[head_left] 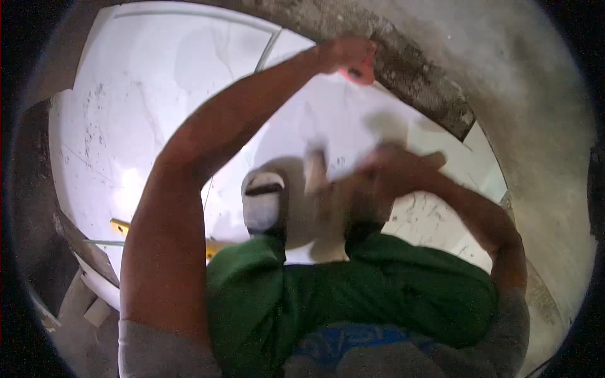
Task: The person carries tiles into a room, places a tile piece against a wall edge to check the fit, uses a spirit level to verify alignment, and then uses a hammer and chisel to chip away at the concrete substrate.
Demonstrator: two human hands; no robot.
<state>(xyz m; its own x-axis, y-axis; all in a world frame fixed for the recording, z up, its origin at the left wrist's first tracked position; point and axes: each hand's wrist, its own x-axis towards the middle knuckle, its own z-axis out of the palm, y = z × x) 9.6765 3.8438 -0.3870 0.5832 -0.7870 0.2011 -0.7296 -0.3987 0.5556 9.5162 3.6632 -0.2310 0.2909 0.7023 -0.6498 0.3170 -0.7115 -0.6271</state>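
My left hand (345, 54) reaches forward to the far edge of the white tiles, fingers closed round a red-orange piece (359, 75) with a dark spot in it. Most of that piece is hidden by the hand, so its kind does not show. Nearer to me, my right hand (394, 171) is smeared by motion above the tiles. It is closed on a hammer-like tool with a wooden handle (435, 159); its blurred upright head (315, 167) points left. Below it are my feet, one in a light sandal (263, 203).
White veined tiles (170, 82) cover the floor, with dark specks and a gap between two at the far side. A rough strip of dirt (419, 75) and a grey concrete surface (517, 82) border them. A yellow bar (120, 227) lies partly behind my left arm.
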